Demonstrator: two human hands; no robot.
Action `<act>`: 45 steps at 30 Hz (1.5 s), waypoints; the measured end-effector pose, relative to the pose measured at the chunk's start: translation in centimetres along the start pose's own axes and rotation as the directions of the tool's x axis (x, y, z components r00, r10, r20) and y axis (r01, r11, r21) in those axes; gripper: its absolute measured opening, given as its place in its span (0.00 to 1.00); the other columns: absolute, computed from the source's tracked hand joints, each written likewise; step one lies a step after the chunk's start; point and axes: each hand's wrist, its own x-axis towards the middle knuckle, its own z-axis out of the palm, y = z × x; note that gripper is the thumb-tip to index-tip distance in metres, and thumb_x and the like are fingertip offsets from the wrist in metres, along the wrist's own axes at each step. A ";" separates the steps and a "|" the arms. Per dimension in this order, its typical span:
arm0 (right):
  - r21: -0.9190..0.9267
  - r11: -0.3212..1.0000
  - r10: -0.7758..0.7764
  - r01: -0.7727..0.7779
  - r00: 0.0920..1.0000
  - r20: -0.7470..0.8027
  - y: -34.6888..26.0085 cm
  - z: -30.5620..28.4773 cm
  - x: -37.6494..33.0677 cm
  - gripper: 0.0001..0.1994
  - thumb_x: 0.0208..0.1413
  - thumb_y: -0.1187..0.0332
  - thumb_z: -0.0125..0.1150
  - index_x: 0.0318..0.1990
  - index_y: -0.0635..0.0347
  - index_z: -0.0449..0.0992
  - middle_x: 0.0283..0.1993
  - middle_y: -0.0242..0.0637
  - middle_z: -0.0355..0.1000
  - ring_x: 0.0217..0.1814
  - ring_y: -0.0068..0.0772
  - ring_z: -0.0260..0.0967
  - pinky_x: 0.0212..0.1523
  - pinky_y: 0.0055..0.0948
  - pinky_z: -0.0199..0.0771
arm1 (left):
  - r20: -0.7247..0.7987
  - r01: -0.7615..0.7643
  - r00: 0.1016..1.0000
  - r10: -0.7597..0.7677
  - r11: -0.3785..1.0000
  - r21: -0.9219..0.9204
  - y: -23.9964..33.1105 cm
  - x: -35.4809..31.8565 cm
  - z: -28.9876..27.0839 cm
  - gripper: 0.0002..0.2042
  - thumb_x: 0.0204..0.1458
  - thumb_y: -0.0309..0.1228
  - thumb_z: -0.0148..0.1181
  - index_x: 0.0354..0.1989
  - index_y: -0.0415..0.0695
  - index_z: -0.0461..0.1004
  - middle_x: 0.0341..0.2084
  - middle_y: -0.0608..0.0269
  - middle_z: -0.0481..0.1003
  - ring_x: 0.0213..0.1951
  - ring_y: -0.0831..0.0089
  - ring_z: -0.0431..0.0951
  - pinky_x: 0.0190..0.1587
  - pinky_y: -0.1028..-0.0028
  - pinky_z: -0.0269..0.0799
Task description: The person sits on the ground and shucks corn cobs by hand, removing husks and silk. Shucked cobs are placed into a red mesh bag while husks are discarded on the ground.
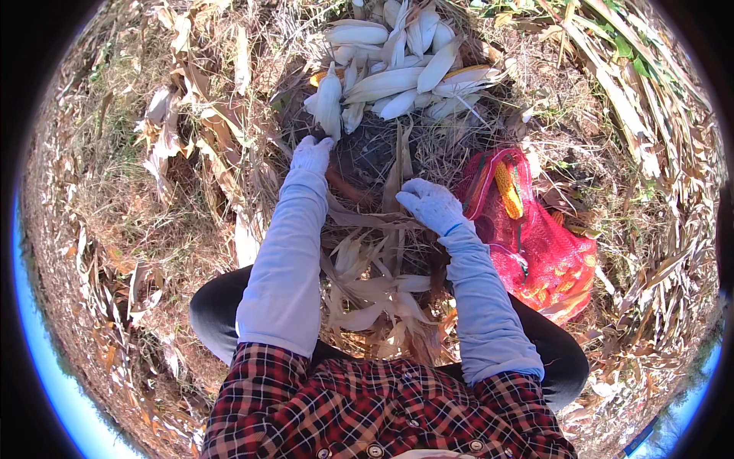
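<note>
Plaid shirt cloth [382,402] was seen nearest the camera, on the near side of the heap of husk-covered corn ears [382,84]. At the heap's near left edge, the lower end of one pale-husked ear [329,99] was met by the gloved left hand [312,155]; whether it was gripped could not be told. The gloved right hand [432,205] was held with fingers partly bent, on the heap's near side, a little right of its middle; no ear was visible in it, but its palm was hidden. The ear would, it was judged, be best held firmly at its lower end and lifted straight, so that its neighbours were not dragged. Room for moving was left over the straw-strewn dark patch [371,153] just nearer than the heap, bounded near-right of the heap by the red mesh sack [585,252] and, nearer still, by loose dry husks [359,317].
</note>
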 end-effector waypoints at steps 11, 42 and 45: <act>0.015 0.999 0.043 -0.044 0.997 0.065 0.1 1.4 0.8 0.24 0.61 0.46 0.57 0.57 0.50 0.79 0.54 0.48 0.80 0.61 0.52 0.75 0.62 0.47 0.72 | -0.055 -0.016 0.998 0.019 0.998 0.064 3.9 4.8 2.6 0.42 0.46 0.50 0.76 0.63 0.33 0.68 0.59 0.38 0.75 0.63 0.47 0.75 0.64 0.59 0.70; 0.884 -0.451 -0.440 -0.120 0.892 -0.104 -11.7 3.7 -16.9 0.35 0.73 0.42 0.44 0.77 0.56 0.58 0.72 0.48 0.65 0.69 0.48 0.69 0.66 0.57 0.74 | -0.121 -0.856 0.484 0.867 0.440 -0.272 3.9 -28.8 -12.3 0.31 0.45 0.14 0.62 0.61 0.55 0.80 0.63 0.46 0.71 0.62 0.51 0.75 0.62 0.62 0.76; 0.935 -0.342 -0.440 -0.092 0.895 -0.073 -9.2 5.3 -17.2 0.32 0.72 0.45 0.49 0.74 0.55 0.62 0.69 0.46 0.69 0.65 0.48 0.72 0.63 0.54 0.79 | 0.117 -0.180 0.881 0.457 0.556 -0.812 2.2 -30.8 -10.5 0.22 0.59 0.26 0.64 0.63 0.46 0.76 0.56 0.53 0.78 0.55 0.63 0.80 0.55 0.67 0.79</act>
